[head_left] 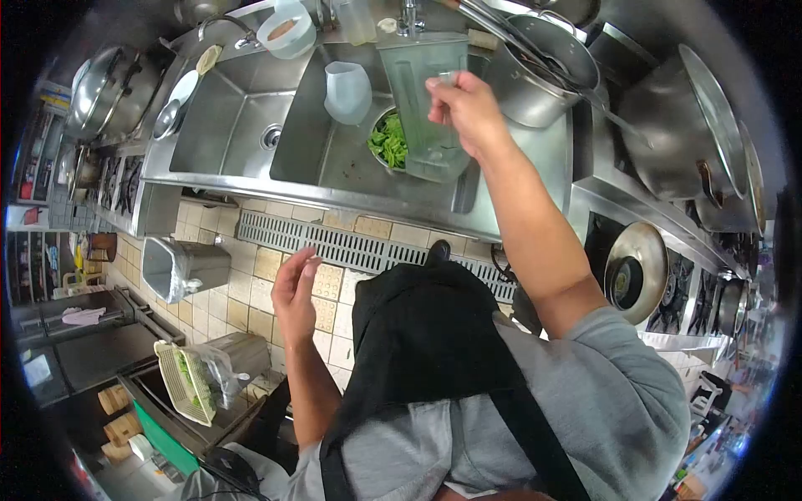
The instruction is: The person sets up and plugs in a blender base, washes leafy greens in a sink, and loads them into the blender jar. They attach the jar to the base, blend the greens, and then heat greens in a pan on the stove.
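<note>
Translucent pitcher [415,117]: it is over the right basin [334,160]. From the left, the left hand [296,296] hangs above the floor, fingers loosely spread, holding nothing; a frosted jug [347,93] is at the basin; leafy greens [388,142] lie beyond it, probably there so drips stay contained; the right hand [466,110] grips the pitcher, seemingly by its handle for one-handed control; a stockpot [535,93] stands rightmost.

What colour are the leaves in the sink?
The leaves are bright green, clearest in the head view.
</note>
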A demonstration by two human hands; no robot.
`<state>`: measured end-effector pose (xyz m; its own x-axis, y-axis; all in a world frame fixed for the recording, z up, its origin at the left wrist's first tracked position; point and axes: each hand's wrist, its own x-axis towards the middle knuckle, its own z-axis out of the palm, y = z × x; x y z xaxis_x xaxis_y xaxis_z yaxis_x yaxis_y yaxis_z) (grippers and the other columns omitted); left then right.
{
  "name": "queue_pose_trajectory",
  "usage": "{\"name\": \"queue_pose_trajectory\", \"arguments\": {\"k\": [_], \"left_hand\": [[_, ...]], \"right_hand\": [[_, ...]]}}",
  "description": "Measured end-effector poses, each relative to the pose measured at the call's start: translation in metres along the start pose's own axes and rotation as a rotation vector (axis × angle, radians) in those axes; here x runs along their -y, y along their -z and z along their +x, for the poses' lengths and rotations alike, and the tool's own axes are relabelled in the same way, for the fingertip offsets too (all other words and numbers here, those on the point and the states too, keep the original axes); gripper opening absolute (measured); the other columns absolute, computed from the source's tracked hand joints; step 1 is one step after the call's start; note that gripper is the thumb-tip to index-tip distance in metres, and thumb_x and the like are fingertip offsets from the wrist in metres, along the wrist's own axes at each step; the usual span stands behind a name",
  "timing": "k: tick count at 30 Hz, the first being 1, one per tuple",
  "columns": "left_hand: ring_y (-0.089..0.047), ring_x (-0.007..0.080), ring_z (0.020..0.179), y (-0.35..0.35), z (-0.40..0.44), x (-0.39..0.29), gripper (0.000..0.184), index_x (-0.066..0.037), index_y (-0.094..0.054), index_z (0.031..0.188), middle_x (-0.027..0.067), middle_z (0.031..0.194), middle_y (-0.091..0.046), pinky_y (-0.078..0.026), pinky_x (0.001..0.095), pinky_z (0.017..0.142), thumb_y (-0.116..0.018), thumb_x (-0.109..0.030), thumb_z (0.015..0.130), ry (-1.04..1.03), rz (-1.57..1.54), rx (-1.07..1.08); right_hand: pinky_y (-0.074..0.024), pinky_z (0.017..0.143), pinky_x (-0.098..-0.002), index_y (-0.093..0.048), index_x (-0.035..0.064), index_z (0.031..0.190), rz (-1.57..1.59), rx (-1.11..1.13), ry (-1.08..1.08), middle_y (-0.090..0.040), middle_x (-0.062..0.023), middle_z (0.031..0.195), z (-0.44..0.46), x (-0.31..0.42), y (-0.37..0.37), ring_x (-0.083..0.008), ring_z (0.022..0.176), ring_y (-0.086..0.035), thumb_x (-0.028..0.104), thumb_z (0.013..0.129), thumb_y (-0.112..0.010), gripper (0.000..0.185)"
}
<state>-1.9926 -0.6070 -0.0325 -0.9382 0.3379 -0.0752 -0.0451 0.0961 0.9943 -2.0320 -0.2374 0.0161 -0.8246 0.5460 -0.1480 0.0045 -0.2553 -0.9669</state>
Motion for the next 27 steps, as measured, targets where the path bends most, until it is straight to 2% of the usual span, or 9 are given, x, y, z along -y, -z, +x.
{"name": "queue_pose_trajectory", "arguments": {"k": [1,4,7,8,11,13,16,21,27], "left_hand": [[-0.062,0.0203,0.101,0.005,0.003,0.003,0.027,0.004,-0.057,0.118,0.0124,0.114,-0.063,-0.048,0.0319,0.091,-0.055,-0.010,0.094,0.022,0.020,-0.076],[-0.062,0.0209,0.100,0.014,0.017,0.008,0.029,0.004,-0.057,0.118,0.0125,0.113,-0.063,-0.048,0.0326,0.090,-0.055,-0.012,0.094,0.097,-0.033,-0.157],[-0.063,0.0203,0.097,0.019,0.053,0.014,0.023,0.004,-0.059,0.112,0.0124,0.108,-0.064,-0.048,0.0313,0.090,-0.058,-0.006,0.091,0.159,-0.078,-0.141],[-0.062,0.0209,0.099,0.023,0.070,0.022,0.029,0.003,-0.057,0.118,0.0127,0.113,-0.063,-0.048,0.0324,0.089,-0.057,-0.012,0.093,0.159,-0.042,-0.066],[-0.062,0.0205,0.098,0.027,0.135,0.034,0.028,0.004,-0.058,0.117,0.0123,0.110,-0.063,-0.048,0.0316,0.089,-0.056,-0.011,0.093,0.171,0.055,0.140],[-0.062,0.0186,0.098,0.027,0.187,0.033,0.027,0.003,-0.059,0.116,0.0106,0.111,-0.063,-0.047,0.0303,0.090,-0.056,-0.011,0.093,0.140,0.237,0.288],[-0.061,0.0121,0.094,0.025,0.254,0.031,0.026,0.000,-0.061,0.115,0.0058,0.107,-0.065,-0.046,0.0255,0.086,-0.059,-0.010,0.092,0.145,0.178,0.382],[-0.060,0.0143,0.099,0.037,0.335,0.043,0.025,0.001,-0.059,0.116,0.0074,0.111,-0.064,-0.045,0.0270,0.091,-0.057,-0.008,0.093,0.068,0.050,0.472],[-0.059,0.0167,0.103,0.047,0.361,0.059,0.027,0.002,-0.056,0.119,0.0092,0.115,-0.063,-0.045,0.0293,0.093,-0.056,-0.009,0.094,0.061,0.055,0.504]], "right_hand": [[-0.0464,0.059,-0.0294,-0.055,0.0035,0.085,0.000,-0.012,-0.007,-0.057,-0.0026,0.068,0.018,-0.011,-0.001,-0.0130,0.060,-0.053,0.019,0.085,-0.068,0.020],[-0.0450,0.076,-0.0322,-0.059,0.0005,0.092,-0.137,-0.118,-0.048,-0.063,-0.0078,0.084,0.058,-0.037,-0.005,-0.0167,0.079,-0.058,0.020,0.079,-0.073,0.027],[-0.0456,0.078,-0.0323,-0.061,-0.0005,0.095,-0.224,-0.241,-0.076,-0.065,-0.0108,0.093,0.087,-0.056,-0.001,-0.0186,0.085,-0.059,0.019,0.077,-0.075,0.030],[-0.0462,0.079,-0.0325,-0.061,-0.0017,0.100,-0.197,-0.274,-0.064,-0.066,-0.0122,0.096,0.097,-0.066,0.002,-0.0202,0.086,-0.061,0.018,0.076,-0.076,0.034],[-0.0471,0.079,-0.0321,-0.062,-0.0033,0.100,-0.036,-0.351,0.000,-0.067,-0.0126,0.096,0.103,-0.072,0.002,-0.0200,0.086,-0.061,0.014,0.075,-0.076,0.034],[-0.0482,0.076,-0.0316,-0.062,-0.0042,0.099,-0.152,-0.468,-0.043,-0.067,-0.0125,0.093,0.109,-0.074,0.005,-0.0193,0.083,-0.062,0.009,0.074,-0.074,0.031],[-0.0490,0.075,-0.0310,-0.062,-0.0045,0.097,-0.029,-0.457,-0.057,-0.067,-0.0123,0.092,0.108,-0.070,0.006,-0.0186,0.081,-0.062,0.006,0.073,-0.072,0.028],[-0.0450,0.068,-0.0271,-0.061,-0.0017,0.092,-0.090,-0.553,-0.057,-0.062,-0.0044,0.081,0.104,-0.073,0.000,-0.0135,0.075,-0.056,0.007,0.072,-0.073,0.025],[-0.0407,0.063,-0.0253,-0.060,0.0051,0.087,0.152,-0.597,-0.043,-0.060,-0.0011,0.079,0.104,-0.063,-0.023,-0.0103,0.072,-0.054,0.008,0.071,-0.074,0.021]]}}
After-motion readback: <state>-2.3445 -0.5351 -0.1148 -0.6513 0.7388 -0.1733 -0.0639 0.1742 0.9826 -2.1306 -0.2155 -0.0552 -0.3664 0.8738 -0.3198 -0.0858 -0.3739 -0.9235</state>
